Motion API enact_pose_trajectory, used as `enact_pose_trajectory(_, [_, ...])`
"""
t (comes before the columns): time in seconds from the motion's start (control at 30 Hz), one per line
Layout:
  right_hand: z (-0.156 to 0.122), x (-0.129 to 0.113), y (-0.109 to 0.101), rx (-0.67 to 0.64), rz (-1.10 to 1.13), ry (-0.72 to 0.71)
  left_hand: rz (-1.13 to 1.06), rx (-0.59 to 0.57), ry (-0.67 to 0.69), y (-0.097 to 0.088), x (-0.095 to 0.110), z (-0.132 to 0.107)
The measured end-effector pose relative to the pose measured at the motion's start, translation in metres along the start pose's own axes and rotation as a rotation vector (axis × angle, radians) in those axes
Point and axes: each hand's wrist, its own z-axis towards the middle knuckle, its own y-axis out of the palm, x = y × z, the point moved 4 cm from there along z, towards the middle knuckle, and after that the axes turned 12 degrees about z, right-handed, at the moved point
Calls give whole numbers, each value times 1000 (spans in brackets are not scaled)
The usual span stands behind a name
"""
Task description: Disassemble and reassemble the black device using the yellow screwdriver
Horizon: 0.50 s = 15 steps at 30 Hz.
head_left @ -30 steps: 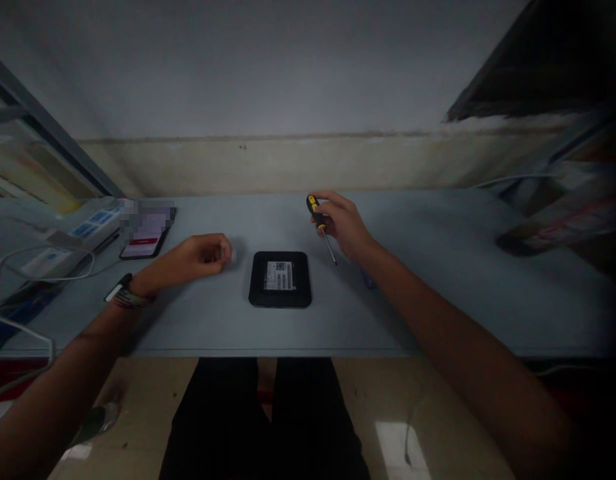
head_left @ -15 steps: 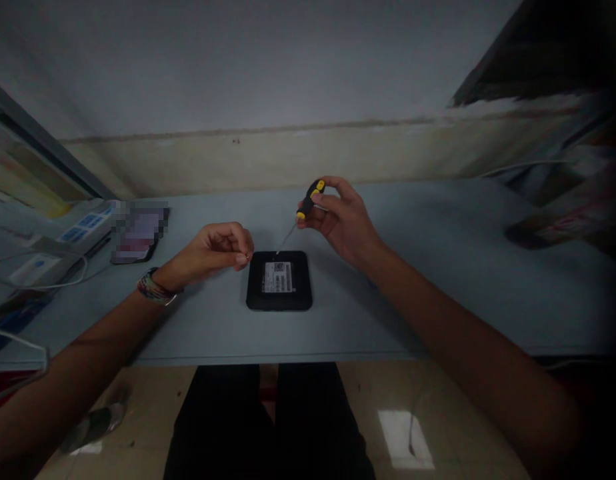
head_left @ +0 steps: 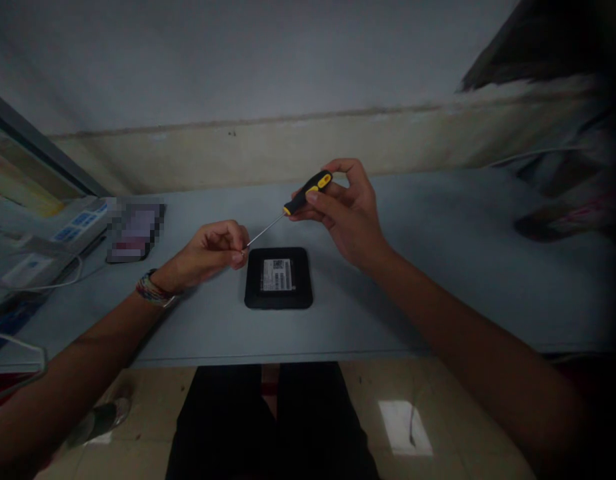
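My right hand [head_left: 351, 210] grips a black and yellow screwdriver [head_left: 309, 192] by its handle. The thin metal shaft slants down to the left, and its tip is at the pinched fingers of my left hand [head_left: 215, 247]. Between that thumb and forefinger is something tiny; it is too small to make out. Just right of my left fingers, a flat black square box [head_left: 303, 280] with rounded corners lies on the table. A white printed label [head_left: 277, 275] with barcodes is on its upper face. Neither hand visibly holds the box.
On the grey-blue table [head_left: 213, 333] a phone with a blurred screen [head_left: 135, 232] lies at the left. Beyond it are white boxes [head_left: 81, 227] and a looped white cable [head_left: 63, 287]. Dark, blurred items [head_left: 543, 223] lie at the right. A wall [head_left: 268, 153] borders the back.
The screwdriver has swung its tip leftward, from the black box's top edge to my left fingertips. My right hand has risen slightly; my left hand stays nearly in place.
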Motion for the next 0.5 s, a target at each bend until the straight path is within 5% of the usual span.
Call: enact_pose_trajectory(0.5, [-1, -1, 2, -29, -23, -44, -15, 36, 5, -3, 1, 0])
